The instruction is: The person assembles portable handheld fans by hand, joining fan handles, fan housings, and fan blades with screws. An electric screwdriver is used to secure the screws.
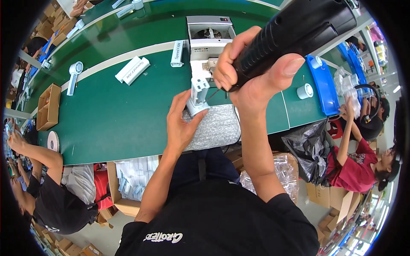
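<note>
My right hand is wrapped round the ribbed grip of a large black electric screwdriver, its thumb raised along the side. A thin bit slants down from the tool towards a pale handheld fan part; whether the two touch, I cannot tell. That part stands upright, its round end down, at the far edge of a silvery wrapped pad. Fingers and thumb of my left hand close round its base from the left. Just behind stands a white and grey bench machine with an open top tray.
Pale fan handles and a whole handheld fan lie on the green table. A cardboard box sits far left. On the right are a round fan head and a blue tray. Co-workers sit on both sides.
</note>
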`<state>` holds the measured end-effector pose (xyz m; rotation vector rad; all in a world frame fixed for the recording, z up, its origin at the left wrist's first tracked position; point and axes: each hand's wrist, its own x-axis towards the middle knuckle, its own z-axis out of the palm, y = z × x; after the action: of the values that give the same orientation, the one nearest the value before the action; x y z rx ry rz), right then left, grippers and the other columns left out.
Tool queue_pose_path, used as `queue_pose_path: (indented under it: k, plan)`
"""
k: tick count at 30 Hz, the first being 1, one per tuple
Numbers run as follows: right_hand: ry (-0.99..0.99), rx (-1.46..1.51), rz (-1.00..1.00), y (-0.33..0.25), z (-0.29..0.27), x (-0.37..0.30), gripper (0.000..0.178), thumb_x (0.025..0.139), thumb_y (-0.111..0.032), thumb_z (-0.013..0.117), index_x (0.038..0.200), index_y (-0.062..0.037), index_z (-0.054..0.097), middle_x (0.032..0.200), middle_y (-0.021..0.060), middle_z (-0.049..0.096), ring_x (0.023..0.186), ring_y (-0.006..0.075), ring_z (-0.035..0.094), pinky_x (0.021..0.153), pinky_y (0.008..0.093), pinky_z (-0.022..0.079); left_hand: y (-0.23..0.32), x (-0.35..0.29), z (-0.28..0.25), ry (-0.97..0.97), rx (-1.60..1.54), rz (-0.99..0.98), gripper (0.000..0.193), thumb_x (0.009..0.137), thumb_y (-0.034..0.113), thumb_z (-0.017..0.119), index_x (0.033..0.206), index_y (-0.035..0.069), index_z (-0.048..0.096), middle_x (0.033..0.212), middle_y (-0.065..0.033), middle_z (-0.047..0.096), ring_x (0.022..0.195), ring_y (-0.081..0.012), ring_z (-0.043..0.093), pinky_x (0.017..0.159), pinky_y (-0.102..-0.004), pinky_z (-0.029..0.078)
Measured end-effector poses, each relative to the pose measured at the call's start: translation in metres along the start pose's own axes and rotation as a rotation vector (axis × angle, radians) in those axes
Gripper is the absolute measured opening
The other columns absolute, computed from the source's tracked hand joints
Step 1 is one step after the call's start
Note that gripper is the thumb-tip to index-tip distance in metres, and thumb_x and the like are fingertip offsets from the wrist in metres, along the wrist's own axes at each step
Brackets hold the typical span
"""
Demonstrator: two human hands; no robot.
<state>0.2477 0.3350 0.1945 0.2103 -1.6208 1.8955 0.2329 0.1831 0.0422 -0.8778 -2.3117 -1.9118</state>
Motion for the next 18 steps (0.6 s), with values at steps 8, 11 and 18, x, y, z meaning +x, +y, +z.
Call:
queue_pose_path:
  k: [8,11,18]
  plan:
    - [0.182,-0.037,-0.097,0.001,-0.023,0.016,0.100,0.080,-0.101,0.032,0.089,-0.0032,0.050,0.054,0.0081,0.044,0.042,0.0180,0.040,0.043,0.0329,0.037,-0.006,-0.001,0.001,0.020,-0.015,-0.026,0.064,0.080,0.004,0.086,0.137,-0.004,0.060,0.134,-0.0177,0.062,0.120,-0.0304,0.064,0.103,-0.0376,0.050]
    - [0.238,0.002,-0.188,-0.003,-0.028,0.028,0.100,0.080,-0.101,0.032,0.090,-0.0034,0.051,0.054,0.0089,0.045,0.043,0.0193,0.041,0.045,0.0338,0.039,-0.004,-0.002,0.002,0.024,-0.028,-0.054,0.063,0.079,0.004,0.086,0.136,-0.004,0.060,0.134,-0.0177,0.062,0.120,-0.0304,0.064,0.103,-0.0378,0.050]
    - [0.158,0.152,-0.237,0.022,-0.034,0.049,0.063,0.102,-0.055,0.058,0.080,0.0031,0.056,0.054,0.0094,0.053,0.046,0.0171,0.052,0.044,0.0303,0.041,-0.004,-0.002,0.002,0.012,-0.032,-0.059,0.063,0.079,0.005,0.086,0.136,-0.004,0.061,0.133,-0.0177,0.062,0.120,-0.0303,0.064,0.103,-0.0382,0.050]
